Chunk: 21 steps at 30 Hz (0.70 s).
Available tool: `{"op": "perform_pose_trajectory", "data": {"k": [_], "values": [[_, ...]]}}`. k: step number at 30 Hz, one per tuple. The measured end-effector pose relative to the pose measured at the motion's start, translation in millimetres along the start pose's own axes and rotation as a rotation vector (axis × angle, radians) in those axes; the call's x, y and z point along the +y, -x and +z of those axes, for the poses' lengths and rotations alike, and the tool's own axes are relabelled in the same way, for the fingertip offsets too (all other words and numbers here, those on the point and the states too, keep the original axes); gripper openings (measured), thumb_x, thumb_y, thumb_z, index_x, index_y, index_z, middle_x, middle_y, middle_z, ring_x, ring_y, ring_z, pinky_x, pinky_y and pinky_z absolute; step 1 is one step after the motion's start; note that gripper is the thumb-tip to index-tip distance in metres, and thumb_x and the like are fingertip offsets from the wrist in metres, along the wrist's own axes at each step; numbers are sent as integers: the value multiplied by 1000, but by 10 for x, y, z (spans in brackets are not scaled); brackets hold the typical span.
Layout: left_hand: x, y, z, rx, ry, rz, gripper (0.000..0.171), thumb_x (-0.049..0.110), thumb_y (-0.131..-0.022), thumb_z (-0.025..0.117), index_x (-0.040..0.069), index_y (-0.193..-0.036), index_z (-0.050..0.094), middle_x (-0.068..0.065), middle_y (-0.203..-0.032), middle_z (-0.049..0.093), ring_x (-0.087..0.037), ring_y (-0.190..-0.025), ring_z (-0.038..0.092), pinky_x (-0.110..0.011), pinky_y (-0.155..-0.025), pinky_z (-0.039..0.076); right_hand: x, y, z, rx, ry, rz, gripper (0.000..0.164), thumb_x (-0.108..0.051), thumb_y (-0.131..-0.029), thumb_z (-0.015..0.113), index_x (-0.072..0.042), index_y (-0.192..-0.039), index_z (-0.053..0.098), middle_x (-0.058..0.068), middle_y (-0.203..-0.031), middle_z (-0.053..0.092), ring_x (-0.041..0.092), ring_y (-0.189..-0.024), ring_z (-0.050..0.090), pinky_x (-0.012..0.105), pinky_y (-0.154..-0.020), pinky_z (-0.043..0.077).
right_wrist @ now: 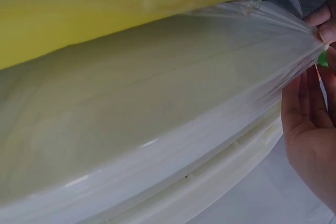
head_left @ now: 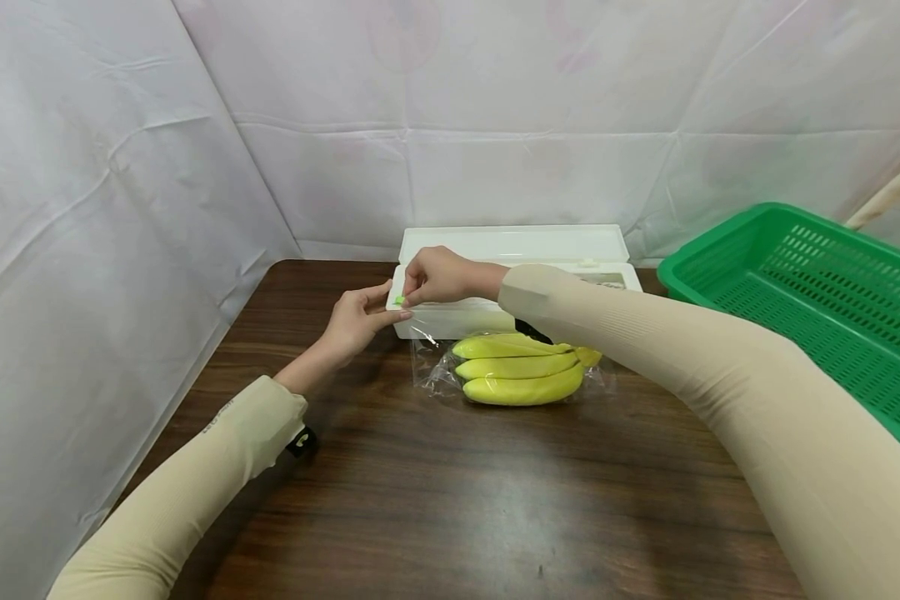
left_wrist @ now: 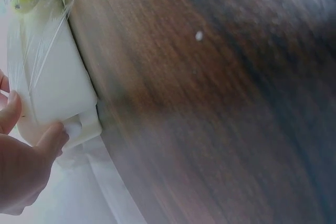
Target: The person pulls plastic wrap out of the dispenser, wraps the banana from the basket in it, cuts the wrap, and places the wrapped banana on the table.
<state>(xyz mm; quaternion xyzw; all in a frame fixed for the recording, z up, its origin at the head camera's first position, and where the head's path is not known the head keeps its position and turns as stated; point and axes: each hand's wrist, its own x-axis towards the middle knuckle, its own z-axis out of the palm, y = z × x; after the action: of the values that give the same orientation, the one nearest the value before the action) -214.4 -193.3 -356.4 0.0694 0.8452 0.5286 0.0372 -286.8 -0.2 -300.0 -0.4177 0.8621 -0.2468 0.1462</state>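
Fine work at the left end of the white box (head_left: 461,321), lid up at the back of the table (head_left: 420,500)! Looks like the clear film (right_wrist: 283,24) is about to be cut at the green tab (head_left: 399,301); I'd say the next move calls for a firmly braced box and a smooth, level slide along its front edge. The box is long, plain and glossy, and the film creases across it, gathered tight towards the fingertips. And the hands? The left hand (head_left: 356,325) spans the box's end corner, thumb in front, fingers behind, gripping it partway open. The right hand (head_left: 442,275) reaches across, fingers curled, tips nearly together in a pinch on that tab. Just in front, yellow bananas (head_left: 525,390) lie amid crinkled film; how far it wraps them, I can't tell. Off right, a green basket (head_left: 787,317).
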Motion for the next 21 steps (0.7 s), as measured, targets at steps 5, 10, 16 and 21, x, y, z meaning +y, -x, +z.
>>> {"op": "perform_pose_trajectory", "data": {"k": [5,10,16,21], "values": [[-6,10,11,18,-16,26,68,10,-99,76,-6,-155,43,-21,-164,38,-33,-136,59,-39,-106,55,-2,17,-3,-2,-4,0,10,-13,-97,77,-4,-92,79,5,-89,79,7,-74,57,23,-73,47],[4,12,27,20,-7,38,66,10,-99,76,-8,-154,44,-23,-164,38,-35,-136,59,-37,-105,55,-10,46,-13,5,-6,9,9,-12,-97,77,-4,-93,78,6,-92,80,13,-85,67,27,-81,54],[-15,-7,22,6,19,19,65,9,-101,74,-6,-156,42,-20,-165,38,-34,-138,57,-38,-108,53,-8,59,-14,6,-18,22,9,-11,-97,76,-4,-91,78,4,-92,77,17,-91,70,30,-85,55],[-25,-7,13,8,1,11,66,10,-101,74,-5,-156,43,-19,-164,39,-33,-137,59,-32,-104,55,7,62,-10,1,-23,20,11,-10,-97,76,-6,-87,76,2,-90,75,15,-87,67,30,-83,55]]}}
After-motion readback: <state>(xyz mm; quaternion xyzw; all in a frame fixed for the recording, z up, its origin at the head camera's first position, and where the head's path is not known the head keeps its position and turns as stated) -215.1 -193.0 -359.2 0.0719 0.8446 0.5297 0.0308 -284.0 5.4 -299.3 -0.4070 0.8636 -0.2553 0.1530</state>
